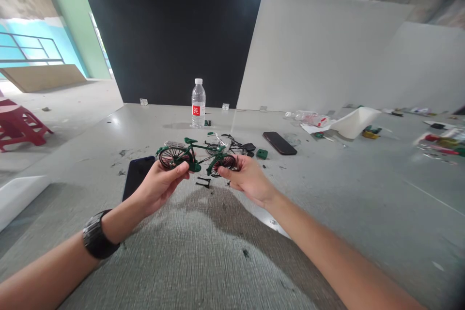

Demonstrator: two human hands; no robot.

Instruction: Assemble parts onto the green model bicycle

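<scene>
Left hand [165,181] half-curled, thumb and fingers pinching the green model bicycle [202,147] low by its rear wheel [167,159]; right hand [250,179] pinches the front wheel [228,161]. Bike's centre-frame. I'd call it mostly built: saddle [190,140], rear rack [175,144], wheels on. Can't tell if the silvery rods [222,139] above belong. Loose: black bracket [204,182] just below, green block [261,154] right of centre.

Bare left hand [163,183]: one; bare right hand [250,180]: one (hands in total, two). Green miniature bicycle [203,146]: one, bearing two thin black spoked wheels [170,158]. Upright clear plastic bottle with white cap and red label [198,106]: one. Flat black rectangular devices [279,143]: two. Broad black wristband [97,235]: one.
</scene>
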